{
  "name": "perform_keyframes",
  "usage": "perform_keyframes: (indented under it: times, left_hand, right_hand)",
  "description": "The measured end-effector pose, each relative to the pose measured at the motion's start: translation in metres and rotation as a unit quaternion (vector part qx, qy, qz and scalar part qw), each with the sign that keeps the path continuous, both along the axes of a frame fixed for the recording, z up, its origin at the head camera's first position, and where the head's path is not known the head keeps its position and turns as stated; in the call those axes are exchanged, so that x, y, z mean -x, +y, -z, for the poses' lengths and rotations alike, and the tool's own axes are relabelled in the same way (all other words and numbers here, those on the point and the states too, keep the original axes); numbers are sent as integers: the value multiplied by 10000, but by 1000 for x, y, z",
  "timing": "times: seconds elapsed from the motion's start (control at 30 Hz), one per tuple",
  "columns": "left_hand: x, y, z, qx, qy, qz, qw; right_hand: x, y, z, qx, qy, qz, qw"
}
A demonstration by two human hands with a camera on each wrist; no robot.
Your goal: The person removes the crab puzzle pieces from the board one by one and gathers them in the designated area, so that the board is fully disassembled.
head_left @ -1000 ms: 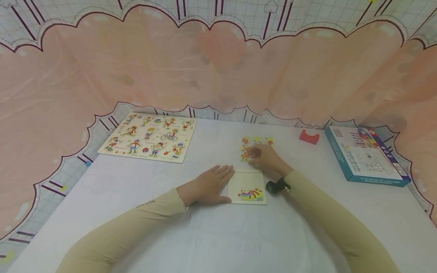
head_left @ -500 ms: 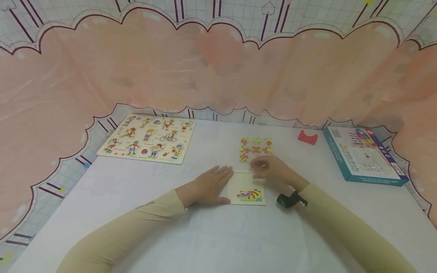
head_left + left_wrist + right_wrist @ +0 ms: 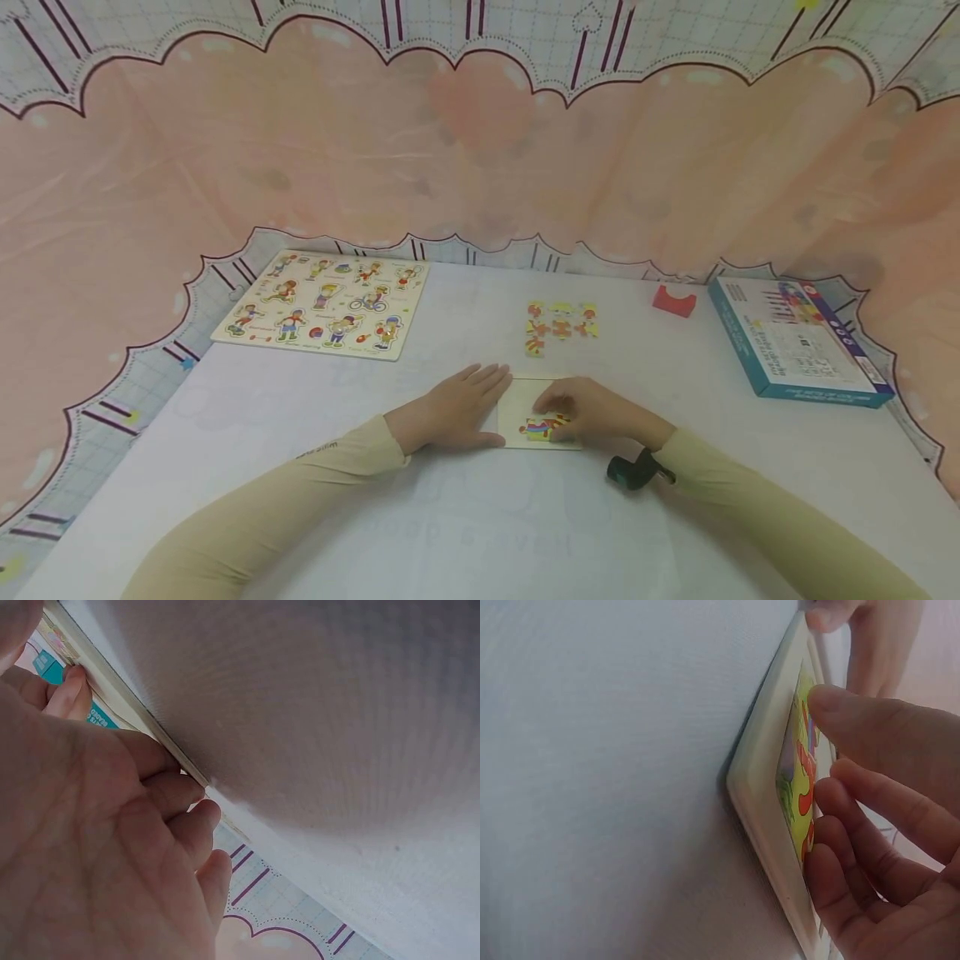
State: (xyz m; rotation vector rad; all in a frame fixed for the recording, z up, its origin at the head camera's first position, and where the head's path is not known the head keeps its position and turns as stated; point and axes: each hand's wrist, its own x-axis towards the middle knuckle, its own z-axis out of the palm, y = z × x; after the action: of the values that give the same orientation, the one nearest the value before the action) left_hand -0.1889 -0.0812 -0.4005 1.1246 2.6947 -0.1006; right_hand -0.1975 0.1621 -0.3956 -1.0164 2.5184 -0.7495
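Note:
A small cream puzzle board (image 3: 517,396) lies flat on the white table, with joined, brightly coloured puzzle pieces (image 3: 534,429) in its lower right part. My left hand (image 3: 457,412) rests along the board's left edge, fingers extended and thumb apart. In the left wrist view the fingertips touch the board's edge (image 3: 127,697). Bent over the board, my right hand (image 3: 592,408) pinches a puzzle piece at the joined ones; the fingers mostly hide it. In the right wrist view the thumb (image 3: 855,716) and fingertips meet the yellow and red picture (image 3: 799,772).
Several loose puzzle pieces (image 3: 561,329) lie in rows behind the board. A larger picture board (image 3: 322,304) with children figures is at the back left. A red curved block (image 3: 675,302) and a teal-sided box (image 3: 802,342) stand at the back right. A patterned curtain (image 3: 480,167) hangs behind.
My right hand has moved from the loose pieces toward me, down onto the board's lower right part. The left hand has stayed at the board's left edge.

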Motion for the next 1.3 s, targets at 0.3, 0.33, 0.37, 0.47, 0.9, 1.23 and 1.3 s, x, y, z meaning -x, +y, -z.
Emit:
perform_keyframes:
  times: [0.3, 0.33, 0.37, 0.47, 0.9, 1.23, 1.3]
  left_hand:
    - [1, 0, 1, -4, 65, 54, 10000]
    - [1, 0, 1, -6, 79, 63, 9999]
    - [1, 0, 1, -10, 89, 72, 9999]
    - [1, 0, 1, -42, 85, 71, 9999]
    - [1, 1, 2, 18, 78, 20, 10000]
    - [1, 1, 3, -11, 18, -44, 10000]
    - [1, 1, 4, -2, 14, -51, 10000]
  right_hand:
    - [0, -5, -3, -82, -55, -236, 9997]
    - [0, -5, -3, -85, -25, -286, 9996]
    - [0, -5, -3, -94, -34, -303, 9995]
    - [1, -6, -3, -144, -36, -335, 9993]
    - [1, -8, -2, -128, -177, -210, 9995]
    - [2, -7, 0, 46, -197, -205, 9996]
    - [2, -7, 1, 62, -189, -199, 9996]
